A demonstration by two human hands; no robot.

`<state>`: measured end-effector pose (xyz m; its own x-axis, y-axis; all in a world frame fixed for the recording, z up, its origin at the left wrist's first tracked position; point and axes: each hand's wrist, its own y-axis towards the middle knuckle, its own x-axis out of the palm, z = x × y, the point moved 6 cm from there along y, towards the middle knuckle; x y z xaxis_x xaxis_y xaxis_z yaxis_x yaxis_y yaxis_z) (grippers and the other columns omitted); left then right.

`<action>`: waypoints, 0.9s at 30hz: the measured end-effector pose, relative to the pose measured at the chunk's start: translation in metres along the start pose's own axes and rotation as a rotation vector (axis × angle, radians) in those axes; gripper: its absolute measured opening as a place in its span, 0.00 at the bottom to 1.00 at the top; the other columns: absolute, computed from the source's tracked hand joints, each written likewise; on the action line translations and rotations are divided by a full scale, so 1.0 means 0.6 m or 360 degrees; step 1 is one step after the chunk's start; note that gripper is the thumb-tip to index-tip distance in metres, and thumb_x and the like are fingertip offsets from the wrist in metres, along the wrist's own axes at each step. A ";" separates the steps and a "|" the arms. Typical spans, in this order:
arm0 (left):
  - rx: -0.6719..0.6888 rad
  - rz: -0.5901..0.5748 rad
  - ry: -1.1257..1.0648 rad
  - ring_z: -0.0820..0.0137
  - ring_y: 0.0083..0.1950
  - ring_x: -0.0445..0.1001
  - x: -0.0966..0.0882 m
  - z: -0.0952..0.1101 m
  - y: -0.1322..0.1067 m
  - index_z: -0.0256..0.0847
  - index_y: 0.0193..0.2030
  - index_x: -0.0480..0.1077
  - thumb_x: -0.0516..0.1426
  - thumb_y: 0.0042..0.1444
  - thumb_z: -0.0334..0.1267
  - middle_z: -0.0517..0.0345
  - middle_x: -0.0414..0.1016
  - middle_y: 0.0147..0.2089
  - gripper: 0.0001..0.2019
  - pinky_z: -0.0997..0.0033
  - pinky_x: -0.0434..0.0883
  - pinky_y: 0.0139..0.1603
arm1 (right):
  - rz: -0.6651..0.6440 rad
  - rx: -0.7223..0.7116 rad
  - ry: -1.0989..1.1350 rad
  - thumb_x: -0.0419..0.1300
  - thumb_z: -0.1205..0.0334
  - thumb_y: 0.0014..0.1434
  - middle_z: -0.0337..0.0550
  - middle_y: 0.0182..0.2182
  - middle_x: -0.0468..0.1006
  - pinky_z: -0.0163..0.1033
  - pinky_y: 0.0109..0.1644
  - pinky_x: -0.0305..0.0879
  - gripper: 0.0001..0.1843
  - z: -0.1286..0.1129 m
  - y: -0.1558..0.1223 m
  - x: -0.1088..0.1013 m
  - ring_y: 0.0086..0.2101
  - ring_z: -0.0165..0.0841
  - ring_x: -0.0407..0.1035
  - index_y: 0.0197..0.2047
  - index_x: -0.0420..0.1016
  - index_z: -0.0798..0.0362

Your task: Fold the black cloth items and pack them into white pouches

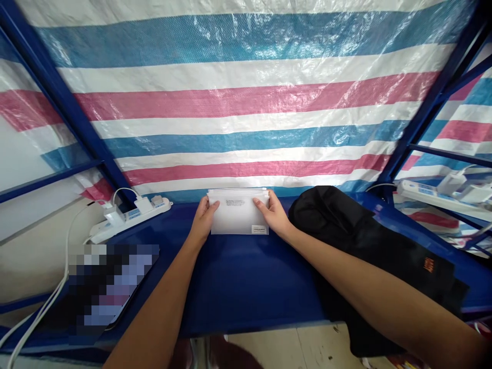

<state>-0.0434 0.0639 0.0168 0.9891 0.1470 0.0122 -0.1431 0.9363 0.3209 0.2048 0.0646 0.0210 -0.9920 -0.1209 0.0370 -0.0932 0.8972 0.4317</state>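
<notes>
Between my hands is a stack of frosted white zip bags (238, 218), with small printed text near the top and a white label at the lower right. My left hand (203, 218) grips the left edge, thumb on the front face. On the opposite edge my right hand (275, 214) holds on, its thumb also pressed on the front. The fingers behind the bags are hidden. The stack is upright or tilted toward me, above the far part of the blue shelf (246, 287); whether its lower edge touches the surface I cannot tell.
A black garment (346, 230) lies to the right, partly under my right forearm. A device with a pixelated screen (119, 287) is at left. White power strips (130, 218) with plugs and cables sit on both sides. Behind hangs a striped plastic sheet (246, 102) between blue metal posts (73, 113).
</notes>
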 end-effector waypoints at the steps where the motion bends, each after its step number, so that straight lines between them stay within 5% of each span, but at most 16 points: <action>1: -0.0014 -0.0017 0.0020 0.55 0.61 0.79 0.000 -0.005 0.000 0.42 0.56 0.70 0.63 0.59 0.56 0.49 0.82 0.60 0.24 0.60 0.75 0.60 | -0.0012 0.0002 0.0025 0.67 0.39 0.67 0.46 0.55 0.82 0.50 0.63 0.73 0.22 0.002 0.000 0.001 0.56 0.45 0.76 0.54 0.71 0.42; 8: 0.0016 -0.0078 0.0197 0.56 0.58 0.79 -0.004 -0.034 0.005 0.43 0.55 0.72 0.61 0.64 0.61 0.50 0.82 0.55 0.25 0.61 0.75 0.59 | 0.0064 0.0164 0.0103 0.68 0.39 0.65 0.45 0.55 0.83 0.48 0.58 0.77 0.23 0.019 0.004 -0.009 0.55 0.44 0.78 0.54 0.71 0.44; 13: -0.0189 -0.0038 0.0310 0.55 0.50 0.81 -0.011 -0.035 0.005 0.43 0.50 0.75 0.59 0.58 0.58 0.52 0.84 0.47 0.23 0.63 0.76 0.48 | 0.0062 0.0464 0.0240 0.76 0.44 0.56 0.40 0.41 0.84 0.42 0.42 0.76 0.36 0.033 0.002 -0.012 0.39 0.41 0.79 0.61 0.70 0.43; 18: -0.0361 -0.0085 0.0412 0.60 0.36 0.77 -0.022 -0.033 0.004 0.42 0.45 0.75 0.57 0.56 0.53 0.57 0.82 0.37 0.18 0.66 0.71 0.36 | -0.0196 0.0746 0.0358 0.77 0.41 0.54 0.45 0.38 0.85 0.39 0.35 0.72 0.26 0.039 -0.004 0.002 0.35 0.38 0.77 0.46 0.82 0.50; 23: -0.0087 -0.0269 0.0916 0.62 0.36 0.74 -0.022 -0.010 -0.002 0.43 0.36 0.74 0.55 0.59 0.49 0.59 0.80 0.33 0.13 0.67 0.66 0.36 | -0.0467 0.1161 0.0536 0.63 0.25 0.63 0.51 0.40 0.87 0.40 0.33 0.75 0.38 0.040 -0.016 0.009 0.34 0.40 0.79 0.51 0.84 0.54; 27: 0.0198 -0.0588 0.1123 0.63 0.37 0.74 0.010 0.011 -0.021 0.44 0.37 0.76 0.53 0.63 0.45 0.59 0.81 0.36 0.12 0.66 0.65 0.38 | -0.0808 0.1106 0.0281 0.72 0.31 0.59 0.51 0.39 0.88 0.36 0.27 0.67 0.34 0.024 -0.031 0.022 0.30 0.38 0.77 0.51 0.85 0.53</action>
<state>-0.0353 0.0510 0.0190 0.7100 0.0408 -0.7030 0.2348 0.9275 0.2909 0.1923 0.0523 0.0002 -0.7942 -0.5881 0.1531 -0.6077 0.7658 -0.2103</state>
